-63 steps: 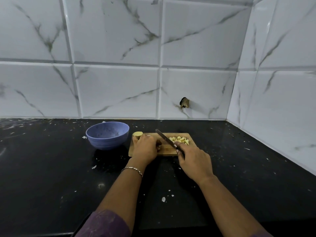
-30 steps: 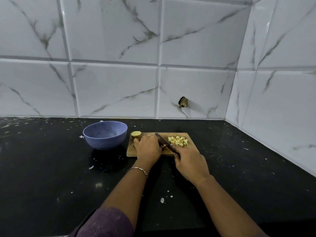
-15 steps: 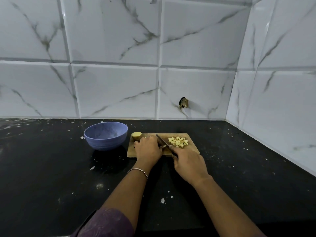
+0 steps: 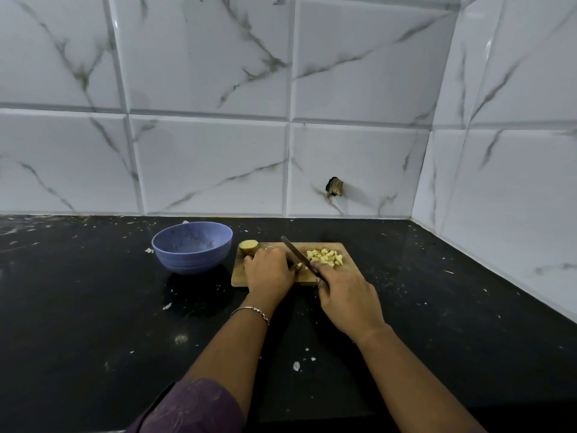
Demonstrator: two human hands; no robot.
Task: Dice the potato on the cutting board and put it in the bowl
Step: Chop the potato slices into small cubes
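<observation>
A small wooden cutting board lies on the black counter. My left hand presses down on a piece of potato on the board; most of that piece is hidden under my fingers. My right hand grips a knife, its blade slanting across the board just right of my left fingers. A pile of diced potato sits on the board's right part. A potato half rests at the board's far left corner. The empty blue bowl stands left of the board.
White marble-look tiled walls close in behind and to the right, meeting in a corner. A dark chipped hole marks the back wall. Small white scraps dot the black counter.
The knife blade has gone up and down beside my left fingers, and the diced pile lies a little nearer them. The board and bowl stay put.
</observation>
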